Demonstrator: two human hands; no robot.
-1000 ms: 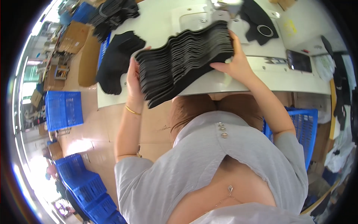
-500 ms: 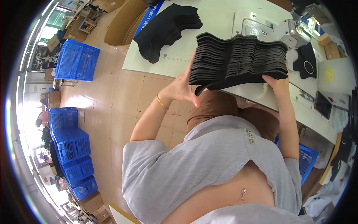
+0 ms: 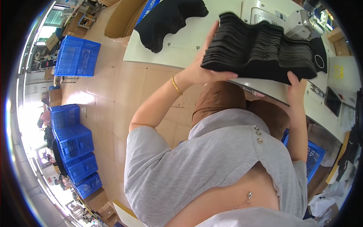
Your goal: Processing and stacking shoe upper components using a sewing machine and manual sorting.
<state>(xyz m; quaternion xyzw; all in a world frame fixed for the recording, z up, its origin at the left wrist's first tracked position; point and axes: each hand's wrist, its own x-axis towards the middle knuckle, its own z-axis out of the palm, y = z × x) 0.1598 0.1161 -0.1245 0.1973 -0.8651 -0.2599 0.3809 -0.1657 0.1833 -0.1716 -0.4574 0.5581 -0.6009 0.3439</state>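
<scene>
Both hands hold a thick stack of black wavy-edged fabric pieces (image 3: 257, 53) up over the table's front edge. My left hand (image 3: 202, 70) grips its left end, with the thumb along the near face and the fingers behind. At the right end my right hand (image 3: 296, 86) presses its thumb to the near face; its other fingers are hidden behind the stack. A second stack of the same black pieces (image 3: 164, 24) lies on the white table (image 3: 181, 41), to the left of the held one. Past the held stack stands a sewing machine (image 3: 300, 26).
A black piece with a white ring (image 3: 319, 60) lies right of the machine. Small scissors-like tools (image 3: 317, 90) and a dark phone-like slab (image 3: 333, 101) rest on the table's right side. Blue crates (image 3: 77, 56) stand on the floor at left, and a blue basket (image 3: 314, 157) is under the table.
The held stack has moved right and a little away from me, tilting down to the right. My left thumb now lies against its near face. The view has shifted slightly.
</scene>
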